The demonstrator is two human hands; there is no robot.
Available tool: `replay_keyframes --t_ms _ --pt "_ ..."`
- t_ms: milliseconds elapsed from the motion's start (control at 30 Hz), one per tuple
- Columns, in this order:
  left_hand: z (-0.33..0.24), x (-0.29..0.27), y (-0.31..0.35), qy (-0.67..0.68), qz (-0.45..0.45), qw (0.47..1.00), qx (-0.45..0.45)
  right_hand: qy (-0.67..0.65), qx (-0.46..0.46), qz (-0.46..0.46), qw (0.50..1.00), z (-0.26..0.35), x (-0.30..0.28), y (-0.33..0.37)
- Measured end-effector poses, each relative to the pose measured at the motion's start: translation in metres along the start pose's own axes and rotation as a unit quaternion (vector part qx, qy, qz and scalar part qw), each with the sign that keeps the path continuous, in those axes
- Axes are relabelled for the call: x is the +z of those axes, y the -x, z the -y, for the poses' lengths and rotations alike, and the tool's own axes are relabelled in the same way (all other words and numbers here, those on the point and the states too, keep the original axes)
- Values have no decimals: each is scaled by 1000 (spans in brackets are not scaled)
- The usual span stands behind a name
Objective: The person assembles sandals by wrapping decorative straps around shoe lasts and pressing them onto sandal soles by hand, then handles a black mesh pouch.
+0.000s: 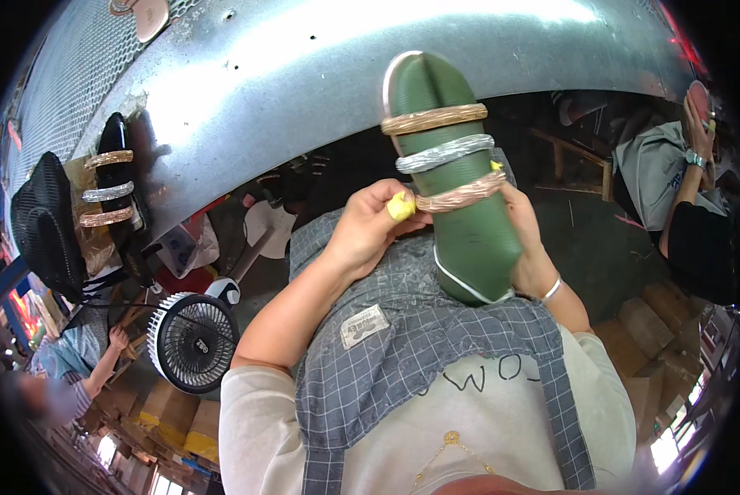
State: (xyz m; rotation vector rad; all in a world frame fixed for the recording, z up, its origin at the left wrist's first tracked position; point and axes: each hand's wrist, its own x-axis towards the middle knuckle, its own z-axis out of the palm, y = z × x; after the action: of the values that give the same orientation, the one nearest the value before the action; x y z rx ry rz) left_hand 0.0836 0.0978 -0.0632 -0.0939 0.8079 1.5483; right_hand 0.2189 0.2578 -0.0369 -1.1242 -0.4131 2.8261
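Observation:
A green, ridged, foot-shaped sandal piece (pixel 475 243), which looks like a sandal on a shoe last, stands tilted in front of my apron, its toe end toward the bench. A gold strap (pixel 434 120), a silver strap (pixel 446 154) and a rose-gold strap (pixel 462 195), all textured, cross it. My left hand (pixel 374 227), with a yellow cover on the thumb, pinches at the left end of the rose-gold strap. Around the right side wraps my right hand (pixel 528 235), closed on the piece; its fingers are partly hidden behind it, and a bit of yellow shows at a fingertip.
A shiny metal bench (pixel 271 115) curves across the top. At left lie a similar three-strap black piece (pixel 110 191) and a black mesh object (pixel 46 223). A fan (pixel 195 342) stands by my left arm. One person (pixel 700 206) works at far right, another (pixel 68 379) at left.

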Motion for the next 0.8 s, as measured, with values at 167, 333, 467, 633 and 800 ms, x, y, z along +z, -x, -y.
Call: replay_keyframes --t_ms 167,333,467,633,800 --pt "-23 44 19 -148 8 984 101 30 17 30 999 4 0 20" --pt "-34 64 13 -222 4 968 119 94 -58 -21 994 -4 4 25" --pt "-31 70 9 -140 8 979 145 137 -110 -51 983 -10 3 28" --pt "-10 63 13 -192 -2 972 138 97 -104 184 973 -8 -38 20" --pt "-14 66 13 -288 11 939 188 48 -92 172 980 -10 -32 12"
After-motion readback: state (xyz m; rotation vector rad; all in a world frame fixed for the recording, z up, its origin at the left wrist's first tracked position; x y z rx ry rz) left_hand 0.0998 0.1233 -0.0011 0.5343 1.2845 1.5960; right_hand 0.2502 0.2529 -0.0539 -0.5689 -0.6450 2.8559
